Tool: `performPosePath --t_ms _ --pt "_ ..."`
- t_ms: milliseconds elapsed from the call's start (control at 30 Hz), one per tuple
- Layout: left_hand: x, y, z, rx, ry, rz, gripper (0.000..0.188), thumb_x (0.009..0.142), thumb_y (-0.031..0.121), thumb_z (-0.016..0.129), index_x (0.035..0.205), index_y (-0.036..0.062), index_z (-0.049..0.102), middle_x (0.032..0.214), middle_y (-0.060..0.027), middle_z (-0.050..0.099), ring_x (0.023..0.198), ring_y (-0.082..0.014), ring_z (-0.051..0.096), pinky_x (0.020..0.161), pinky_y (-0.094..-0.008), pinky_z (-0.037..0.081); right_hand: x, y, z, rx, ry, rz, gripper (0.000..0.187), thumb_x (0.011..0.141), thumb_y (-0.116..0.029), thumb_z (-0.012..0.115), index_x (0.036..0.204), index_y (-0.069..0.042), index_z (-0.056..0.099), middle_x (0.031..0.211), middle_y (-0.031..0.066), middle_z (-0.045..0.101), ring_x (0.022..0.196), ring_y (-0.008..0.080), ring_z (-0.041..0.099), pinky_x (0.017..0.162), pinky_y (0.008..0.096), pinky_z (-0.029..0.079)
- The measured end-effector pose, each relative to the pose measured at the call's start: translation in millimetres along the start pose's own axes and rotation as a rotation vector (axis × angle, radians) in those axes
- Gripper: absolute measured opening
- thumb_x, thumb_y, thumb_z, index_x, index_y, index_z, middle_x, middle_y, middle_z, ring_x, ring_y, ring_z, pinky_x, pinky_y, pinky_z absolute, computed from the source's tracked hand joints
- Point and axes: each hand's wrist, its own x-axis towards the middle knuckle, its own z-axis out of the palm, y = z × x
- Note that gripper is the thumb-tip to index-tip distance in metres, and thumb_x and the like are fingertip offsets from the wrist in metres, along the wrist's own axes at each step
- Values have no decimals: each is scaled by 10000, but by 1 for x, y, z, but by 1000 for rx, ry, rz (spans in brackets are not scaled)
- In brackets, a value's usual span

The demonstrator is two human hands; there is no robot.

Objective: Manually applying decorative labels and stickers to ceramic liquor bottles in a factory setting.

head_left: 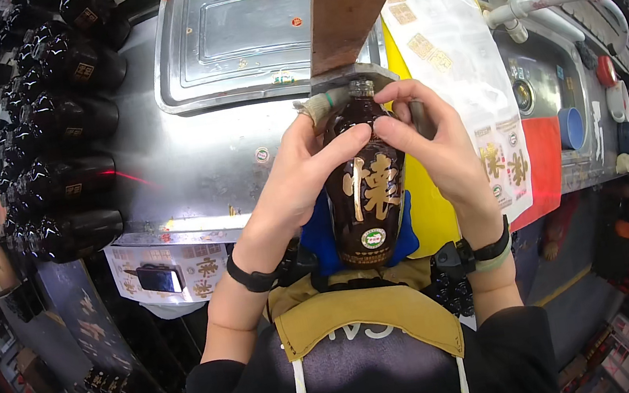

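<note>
A dark brown glazed bottle (343, 229) with large gold lettering and a small round green-and-white mark lies in front of me, its narrow neck pointing away. My left hand (308, 161) grips its left shoulder, thumb across the front just below the neck. From the other side my right hand (440, 137) holds the right shoulder, thumb pressed close to the left one. Pale coverings sit on some of my fingers. Fingers behind the bottle are hidden. Under its lower part shows a blue cloth (320, 232).
Several dark bottles (76, 179) line the left side. A metal tray (250, 35) lies at the back, beside a brown post (351, 4). To the right are decal sheets (508, 159), yellow (437, 211) and red (542, 170) sheets, a sink (548, 72) and a blue cup (571, 128). A phone (158, 278) lies front left.
</note>
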Motion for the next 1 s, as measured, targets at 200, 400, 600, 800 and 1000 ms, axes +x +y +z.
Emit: performPosePath --t_ms 200,400,600,800,1000 --pt "0 2 -4 -12 -15 -3 526 956 169 741 1406 -11 536 1316 -93 640 1185 -152 611 1043 -321 478 -3 4 0 -34 11 -12 313 893 -179 803 1135 -40 663 856 -77 414 758 30 382 672 185 327" --pt "0 1 -4 -17 -36 23 552 963 157 734 1432 -30 513 1358 -116 622 1238 -173 592 1083 -346 459 -7 -1 -3 -43 -23 -17 322 936 -154 755 1206 -33 627 887 -62 438 787 32 405 703 192 354" --pt "0 -5 -4 -35 0 85 598 963 158 741 1453 -62 478 1440 -155 563 1312 -204 544 1138 -365 417 -39 -10 3 -6 197 -193 293 1043 -55 559 1327 10 523 1109 36 603 1017 89 563 930 222 438" --pt "-1 -8 -4 -59 36 94 592 967 146 737 1456 -62 475 1455 -163 550 1324 -210 537 1139 -367 419 -57 -9 16 -106 166 -171 185 986 7 643 1166 47 638 1034 66 686 933 95 644 824 233 506" --pt "-2 -9 -5 -58 70 81 560 968 123 728 1446 -49 491 1448 -158 556 1306 -200 551 1125 -359 435 -58 -7 17 -132 169 -173 190 971 15 651 1158 48 640 1022 83 702 912 94 657 807 233 518"
